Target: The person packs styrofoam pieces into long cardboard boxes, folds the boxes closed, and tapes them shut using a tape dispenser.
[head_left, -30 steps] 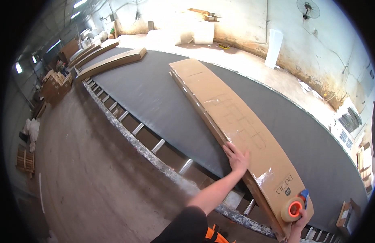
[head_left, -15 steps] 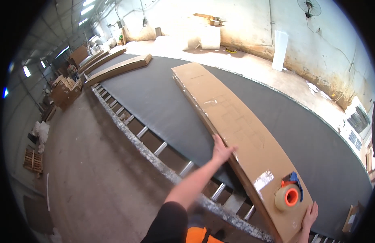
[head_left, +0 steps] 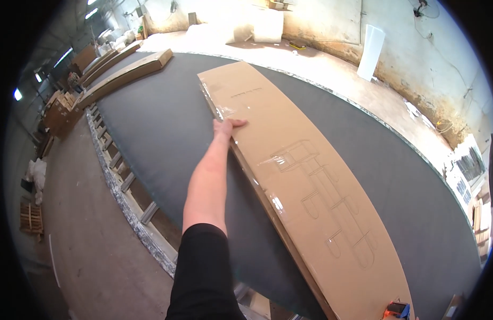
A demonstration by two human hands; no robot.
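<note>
Left hand [head_left: 227,128] grasps box [head_left: 305,197] edge, thumb on top. Right hand [head_left: 415,318] barely shows; cannot tell grip. Advise even pressure, minding tape dispenser [head_left: 398,309].

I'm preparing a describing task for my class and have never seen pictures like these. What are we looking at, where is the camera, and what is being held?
There is no machine arm here: a person works with bare hands. Every picture comes from one wide fisheye camera worn on the head, looking down, so straight edges bend. Only the left hand shows clearly, below a black sleeve. It touches the edge of a long cardboard box, thumb on top; how firmly it grips cannot be told. The box lies on a dark surface with metal rollers along one side. Another long box lies toward the far end. At the bottom right, a tape dispenser is partly cut off; whether it is held is unclear.
</note>
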